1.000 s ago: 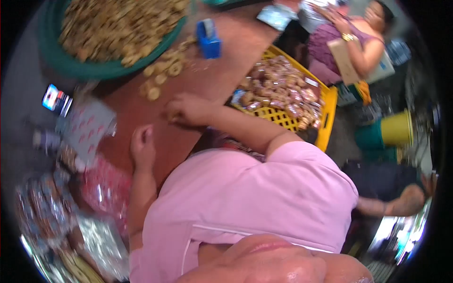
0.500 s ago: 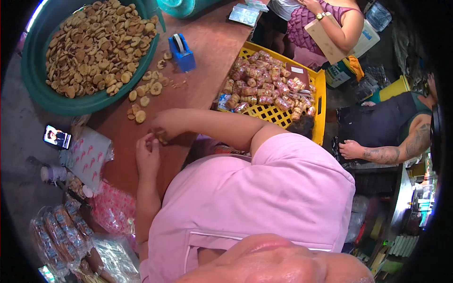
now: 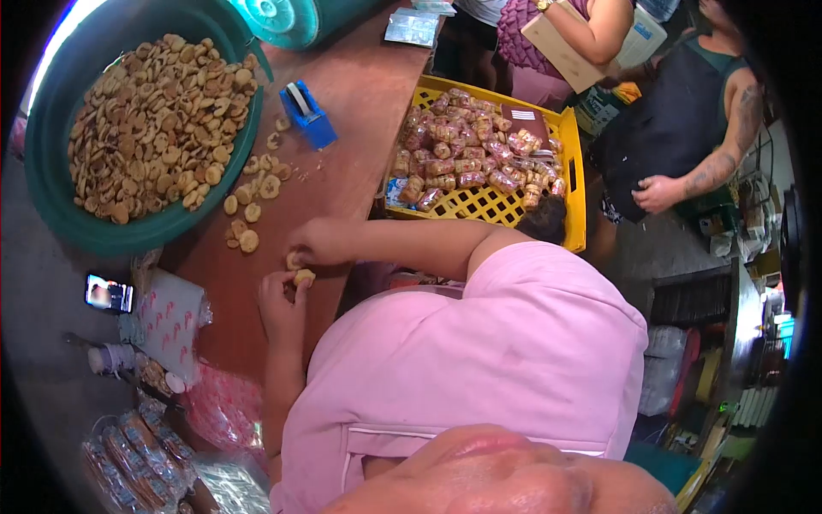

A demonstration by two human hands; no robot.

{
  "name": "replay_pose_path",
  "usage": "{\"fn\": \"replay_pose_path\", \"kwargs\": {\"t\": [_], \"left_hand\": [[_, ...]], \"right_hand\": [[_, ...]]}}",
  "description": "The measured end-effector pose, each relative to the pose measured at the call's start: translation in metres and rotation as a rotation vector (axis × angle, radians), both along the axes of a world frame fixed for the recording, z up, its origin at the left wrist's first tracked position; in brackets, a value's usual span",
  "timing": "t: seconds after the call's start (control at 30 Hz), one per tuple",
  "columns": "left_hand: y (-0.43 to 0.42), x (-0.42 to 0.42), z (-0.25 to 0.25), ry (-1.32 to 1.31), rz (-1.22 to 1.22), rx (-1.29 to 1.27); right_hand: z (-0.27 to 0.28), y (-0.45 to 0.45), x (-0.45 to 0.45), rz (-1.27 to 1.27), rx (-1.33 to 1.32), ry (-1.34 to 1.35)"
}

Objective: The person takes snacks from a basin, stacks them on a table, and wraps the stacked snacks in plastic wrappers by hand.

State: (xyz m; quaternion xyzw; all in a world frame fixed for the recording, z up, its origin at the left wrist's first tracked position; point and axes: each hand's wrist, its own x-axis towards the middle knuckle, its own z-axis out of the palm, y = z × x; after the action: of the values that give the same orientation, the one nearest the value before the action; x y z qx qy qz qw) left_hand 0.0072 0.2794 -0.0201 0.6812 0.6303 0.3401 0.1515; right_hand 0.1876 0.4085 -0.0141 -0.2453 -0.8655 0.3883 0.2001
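My left hand point(image 3: 282, 301) pinches a small round cookie point(image 3: 303, 277) between thumb and fingers over the table's near edge. Just above it, the fingers of my right hand point(image 3: 315, 243) close on another cookie point(image 3: 295, 259), the two nearly touching. Several loose cookies point(image 3: 248, 241) lie on the brown table point(image 3: 227, 308) beyond my hands. More of them fill a large green basin point(image 3: 163, 244) at the upper left. A blue tape dispenser point(image 3: 310, 120) stands near the loose cookies.
To the right, a yellow crate point(image 3: 574, 171) holds many wrapped cookie packs point(image 3: 471, 163). Plastic sheets point(image 3: 171, 317), pink plastic bags point(image 3: 223, 403) and a lit phone point(image 3: 109, 293) are at the left. Two people stand beyond the crate, one in a dark apron point(image 3: 642, 120).
My hands have parted slightly, and a cookie now shows in each. The view has shifted a little. The person in the apron has moved closer to the other person.
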Motion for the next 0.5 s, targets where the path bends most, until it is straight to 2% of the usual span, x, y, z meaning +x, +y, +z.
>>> {"fn": "replay_pose_path", "kwargs": {"t": [0.1,0.27,0.37,0.47,0.5], "left_hand": [[-0.006,0.004,0.005,-0.058,-0.016,0.034],[-0.009,0.003,-0.002,-0.063,-0.045,0.106],[-0.012,0.011,0.018,0.048,-0.056,0.086],[-0.019,0.002,0.011,0.151,-0.136,0.101],[-0.025,0.000,0.004,-0.001,-0.085,0.077]], "right_hand": [[-0.012,-0.009,-0.004,0.117,-0.018,0.058],[-0.021,-0.013,0.001,0.244,0.137,0.171],[-0.012,-0.015,0.006,0.278,0.144,0.119],[-0.020,-0.019,0.003,0.262,0.152,0.098],[-0.026,-0.020,0.000,0.250,0.166,0.124]]}}
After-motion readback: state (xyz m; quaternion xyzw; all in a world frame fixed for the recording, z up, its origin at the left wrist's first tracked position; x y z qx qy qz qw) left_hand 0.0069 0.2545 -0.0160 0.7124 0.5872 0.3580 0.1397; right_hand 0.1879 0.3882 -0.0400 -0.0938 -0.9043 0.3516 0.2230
